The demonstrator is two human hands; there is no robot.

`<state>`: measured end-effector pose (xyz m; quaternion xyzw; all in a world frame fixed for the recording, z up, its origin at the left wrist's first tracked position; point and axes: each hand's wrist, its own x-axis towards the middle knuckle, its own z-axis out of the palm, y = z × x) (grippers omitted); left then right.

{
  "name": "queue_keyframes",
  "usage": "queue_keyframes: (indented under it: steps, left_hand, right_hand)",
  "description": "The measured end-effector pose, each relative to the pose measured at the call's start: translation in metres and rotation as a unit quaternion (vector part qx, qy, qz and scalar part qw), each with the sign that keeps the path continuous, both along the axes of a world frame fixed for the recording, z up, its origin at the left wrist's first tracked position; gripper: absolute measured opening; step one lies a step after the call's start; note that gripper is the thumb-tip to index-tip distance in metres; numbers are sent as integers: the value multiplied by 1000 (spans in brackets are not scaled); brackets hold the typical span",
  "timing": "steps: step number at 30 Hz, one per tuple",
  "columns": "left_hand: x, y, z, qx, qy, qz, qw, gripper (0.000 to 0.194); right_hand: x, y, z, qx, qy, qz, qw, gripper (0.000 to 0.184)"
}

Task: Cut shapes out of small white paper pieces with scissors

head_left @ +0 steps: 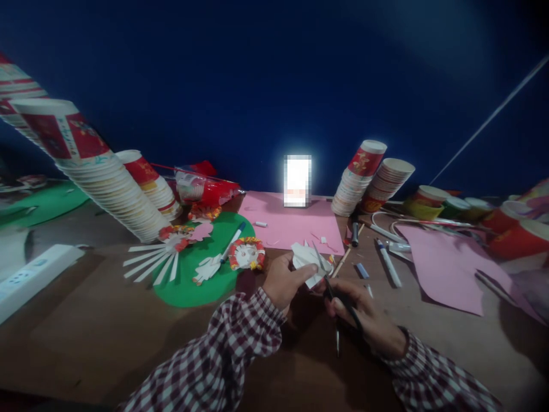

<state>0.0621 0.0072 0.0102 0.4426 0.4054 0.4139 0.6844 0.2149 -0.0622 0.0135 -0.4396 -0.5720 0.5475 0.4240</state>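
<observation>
Between thumb and fingers, my left hand [284, 281] grips a piece of white paper [303, 258] with cut, uneven edges. My right hand [364, 316] is closed around the dark handles of a pair of scissors [352, 313]. Their blades point up and to the left, against the paper. Left of my hands, a green paper shape [180, 293] bears a white paper figure [208, 269], a pen [234, 240] and a lion-like paper face [247, 253] with a red and yellow rim. A fan of white strips [151, 260] lies at its left edge.
Tall paper cup stacks lean at left [107, 171] and at back right [358, 177]. A bright phone-like screen [297, 180] stands on pink paper [287, 229]. More pink paper [446, 274], a marker [388, 263] and small cups [429, 197] are at right. A white power strip [38, 277] lies left.
</observation>
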Motion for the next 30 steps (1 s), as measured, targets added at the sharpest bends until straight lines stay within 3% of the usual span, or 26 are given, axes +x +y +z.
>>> queue_keyframes:
  steps: [9,30]
  left_hand:
    - [0,-3,4,-25,15,-13,999,31]
    - [4,-8,11,-79,-82,-9,994,31]
  right_hand:
    - [-2,0,-2,-13,7,4,1000,30]
    - [0,-1,-2,-1,1,-6,1000,29]
